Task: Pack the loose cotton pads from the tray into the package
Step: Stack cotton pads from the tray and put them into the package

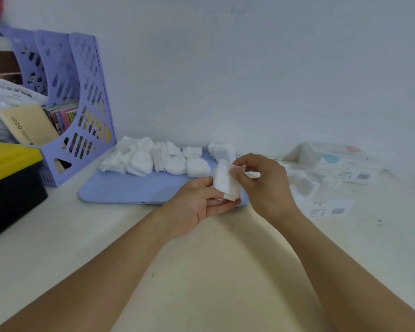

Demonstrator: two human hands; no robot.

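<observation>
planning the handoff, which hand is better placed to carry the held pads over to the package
Right. The right hand already pinches the small stack of pads and is on the same side as the package; the left hand only supports it from below.

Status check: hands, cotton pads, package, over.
Left hand and right hand both hold a small stack of white cotton pads. More pads on lilac tray. Clear plastic package lies right, unobstructed.
</observation>
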